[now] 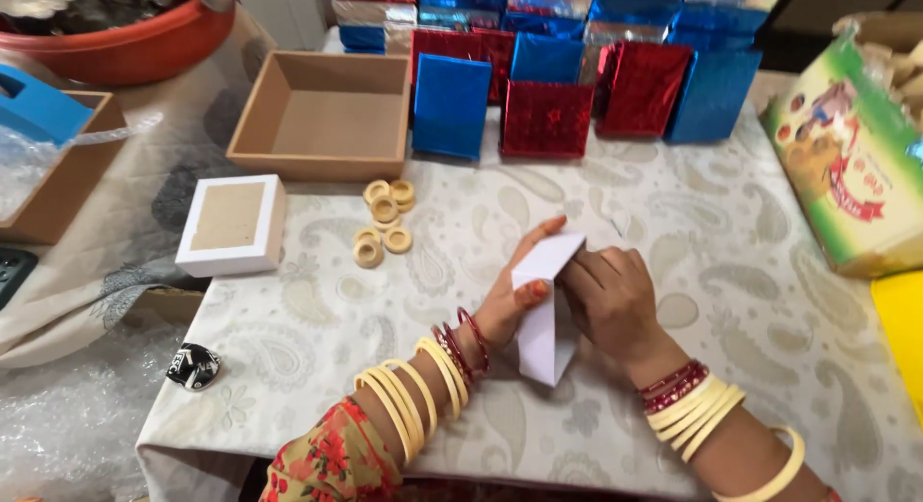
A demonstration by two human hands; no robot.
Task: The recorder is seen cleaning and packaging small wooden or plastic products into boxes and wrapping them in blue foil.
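Between both hands' fingers (538, 292), folded white paper (548, 343)

left hand (508, 300) and right hand (608, 300) close together, fingers curled, pinching

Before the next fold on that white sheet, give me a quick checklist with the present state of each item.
1. Both hands on the white paper: ok; left hand and right hand both grip it.
2. Paper lifted off the tablecloth: cannot tell; the lower end may touch.
3. Crease visible: ok, the top is folded to a point.
4. Space around the hands: ok; the cream rings and white box lie apart, to the left.
5. Open brown box reachable: ok, behind the rings.
6. Foil bags upright: ok, standing at the back.
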